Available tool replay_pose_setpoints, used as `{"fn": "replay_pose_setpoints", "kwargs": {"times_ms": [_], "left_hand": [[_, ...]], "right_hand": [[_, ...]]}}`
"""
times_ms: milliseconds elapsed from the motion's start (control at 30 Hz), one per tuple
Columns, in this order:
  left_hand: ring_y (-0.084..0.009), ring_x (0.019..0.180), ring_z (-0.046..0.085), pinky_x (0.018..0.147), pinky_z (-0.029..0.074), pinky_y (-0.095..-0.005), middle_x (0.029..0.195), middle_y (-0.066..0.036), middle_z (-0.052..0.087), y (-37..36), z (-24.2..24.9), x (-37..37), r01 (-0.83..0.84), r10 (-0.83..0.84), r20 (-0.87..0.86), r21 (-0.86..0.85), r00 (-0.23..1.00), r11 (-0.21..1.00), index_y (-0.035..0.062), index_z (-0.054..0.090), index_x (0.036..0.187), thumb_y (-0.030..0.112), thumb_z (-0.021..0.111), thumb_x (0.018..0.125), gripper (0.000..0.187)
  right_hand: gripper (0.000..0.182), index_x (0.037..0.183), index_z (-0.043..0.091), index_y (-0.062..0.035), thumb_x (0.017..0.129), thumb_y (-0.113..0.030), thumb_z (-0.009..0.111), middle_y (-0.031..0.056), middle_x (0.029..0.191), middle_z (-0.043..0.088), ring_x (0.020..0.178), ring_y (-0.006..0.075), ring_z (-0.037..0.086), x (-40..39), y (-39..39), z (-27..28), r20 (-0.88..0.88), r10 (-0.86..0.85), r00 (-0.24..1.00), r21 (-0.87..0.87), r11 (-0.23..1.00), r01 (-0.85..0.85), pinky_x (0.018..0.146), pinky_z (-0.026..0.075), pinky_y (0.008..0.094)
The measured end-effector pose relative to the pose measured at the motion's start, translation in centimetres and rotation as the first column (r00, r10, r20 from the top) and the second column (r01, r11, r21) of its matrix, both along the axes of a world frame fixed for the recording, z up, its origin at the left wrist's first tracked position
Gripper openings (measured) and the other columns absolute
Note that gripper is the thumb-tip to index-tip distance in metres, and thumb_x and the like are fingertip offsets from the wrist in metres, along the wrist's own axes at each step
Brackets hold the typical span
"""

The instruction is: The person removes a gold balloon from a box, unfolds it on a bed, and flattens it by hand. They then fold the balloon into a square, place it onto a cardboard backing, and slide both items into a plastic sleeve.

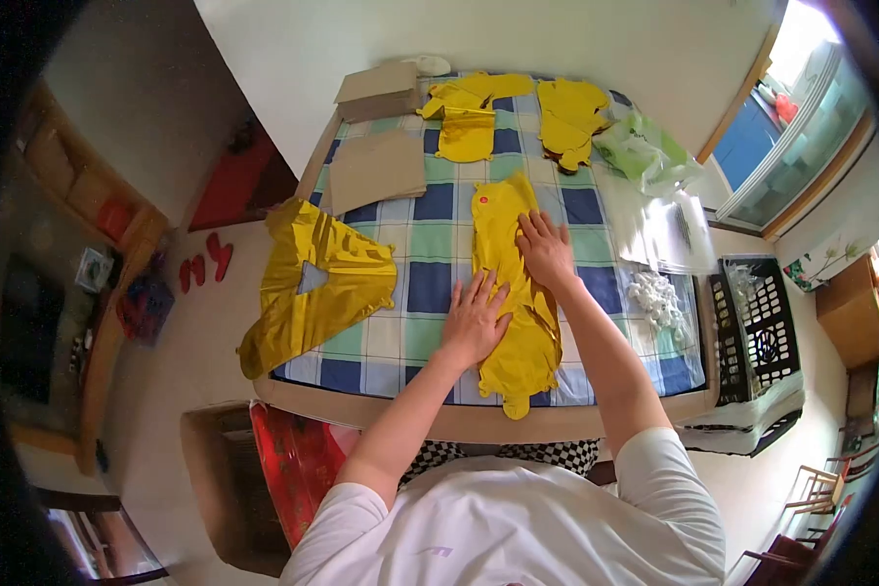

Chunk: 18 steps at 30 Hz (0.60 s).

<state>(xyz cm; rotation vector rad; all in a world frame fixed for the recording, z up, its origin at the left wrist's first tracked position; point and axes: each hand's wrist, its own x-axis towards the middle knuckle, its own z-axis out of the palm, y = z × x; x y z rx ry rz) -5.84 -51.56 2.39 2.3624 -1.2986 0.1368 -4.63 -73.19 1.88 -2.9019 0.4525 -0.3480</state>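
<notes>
A long gold foil sheet (520,356) lies lengthwise on the checked bed cover (439,244), with a small red spot near its far end. My left hand (476,317) rests flat on its left edge, fingers spread. Farther up, my right hand (545,246) lies on its right side with the fingers stretched out. Left of them, another gold foil piece (347,278) with an opening in it hangs over the bed's edge. More gold foil pieces (467,132) lie at the far side, and one (569,117) is to their right.
Cardboard sheets (376,168) and a cardboard stack (378,90) lie at the far left. On the right are clear plastic bags (669,230), a green-white bag (647,151) and a white pile (657,301). A black crate (760,322) stands beside the bed; a brown box (227,469) is front left.
</notes>
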Motion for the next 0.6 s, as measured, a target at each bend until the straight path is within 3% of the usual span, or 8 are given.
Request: {"fn": "replay_pose_setpoints", "kwargs": {"times_ms": [100,200,300,600], "left_hand": [[-0.0302,0.136,0.031,0.111,0.020,-0.0526,0.145,-0.015,0.037,-0.8,0.1,2.0,-0.003,-0.006,-0.262,-0.037,0.965,0.999,0.0069,0.047,0.132,0.032,0.049,0.093,0.046],[-0.0281,0.138,0.028,0.112,0.019,-0.0512,0.147,-0.015,0.035,-2.4,0.8,4.5,-0.044,0.037,-0.066,-0.099,0.997,0.994,0.0061,0.043,0.136,0.033,0.048,0.094,0.050],[-0.0268,0.141,0.023,0.112,0.017,-0.0521,0.148,-0.014,0.032,-2.8,-0.3,5.6,-0.095,0.103,-0.106,0.074,0.989,0.993,0.0065,0.039,0.139,0.036,0.046,0.094,0.054],[-0.0276,0.143,0.017,0.112,0.011,-0.0571,0.151,-0.015,0.025,-1.7,-0.1,4.0,-0.137,0.131,0.043,0.153,0.990,0.979,0.0082,0.034,0.143,0.046,0.048,0.091,0.066]], "right_hand": [[0.048,0.142,0.036,-0.0139,0.097,-0.032,0.037,0.0085,0.148,0.034,0.140,0.0255,0.026,0.0,0.0,-0.3,0.010,-0.002,1.000,-0.021,1.000,0.003,0.112,0.018,0.0526],[0.048,0.141,0.038,-0.0138,0.097,-0.032,0.038,0.0088,0.147,0.036,0.139,0.0259,0.028,0.0,0.0,-0.3,0.029,0.003,1.000,-0.033,0.999,-0.002,0.112,0.018,0.0526],[0.047,0.140,0.041,-0.0135,0.096,-0.033,0.038,0.0091,0.146,0.038,0.138,0.0269,0.030,0.0,0.0,-0.5,0.061,0.007,0.998,-0.035,0.999,-0.005,0.111,0.018,0.0528],[0.047,0.138,0.042,-0.0137,0.096,-0.034,0.039,0.0093,0.145,0.039,0.137,0.0268,0.031,-0.2,-0.1,-0.8,0.081,0.007,0.997,-0.048,0.999,-0.004,0.111,0.020,0.0528]]}}
